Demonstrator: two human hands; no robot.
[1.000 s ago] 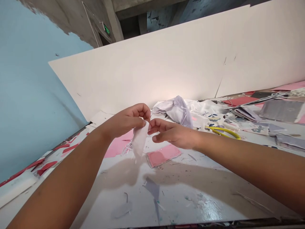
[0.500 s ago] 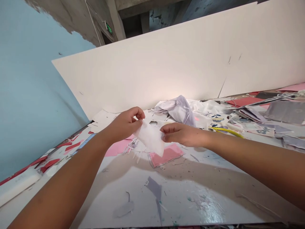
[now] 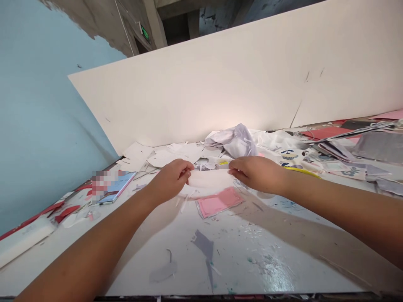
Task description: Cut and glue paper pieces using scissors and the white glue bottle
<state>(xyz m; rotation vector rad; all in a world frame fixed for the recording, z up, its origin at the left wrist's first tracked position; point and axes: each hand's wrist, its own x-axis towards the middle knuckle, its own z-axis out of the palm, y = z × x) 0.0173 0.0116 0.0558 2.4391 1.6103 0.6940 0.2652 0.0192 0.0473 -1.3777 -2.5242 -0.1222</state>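
A thin white sheet of soft material is stretched between my two hands, just behind a pink rectangular piece on the table. My left hand pinches its left end between thumb and fingers. At the right end, my right hand is closed on the sheet in the same way. The pink piece has a pale lining showing at its edge. Whether it is cloth or paper I cannot tell.
A crumpled lilac-and-white cloth lies behind my hands, against an upright white board. A phone rests at the left among red scraps. A yellow strip and patterned fabric are at the right. Scraps litter the white table.
My hands have moved apart, and the white sheet went from hanging loosely at an angle to being spread level between them. The phone at the left shows more fully.
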